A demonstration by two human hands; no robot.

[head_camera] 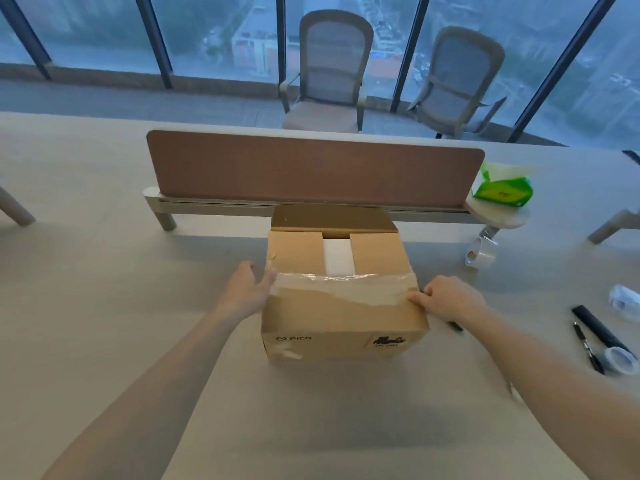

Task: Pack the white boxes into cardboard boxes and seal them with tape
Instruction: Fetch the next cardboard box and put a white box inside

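A cardboard box point(343, 317) stands on the table in front of me. Its two side flaps are folded in, and a white box point(337, 259) shows through the gap between them. The far flap stands up, and the near flap, lined with clear tape, lies partly down. My left hand point(247, 289) rests flat against the box's left top corner, fingers straight. At the right top corner, my right hand point(446, 299) holds the box's edge with curled fingers and its thumb on the taped flap.
A brown divider panel point(311, 168) runs across the table behind the box. Clear tape rolls point(481, 252) point(620, 358), pens point(588, 348) and a dark stick point(599, 329) lie to the right. A green tissue pack point(504, 192) sits on a round stand. Two chairs stand beyond.
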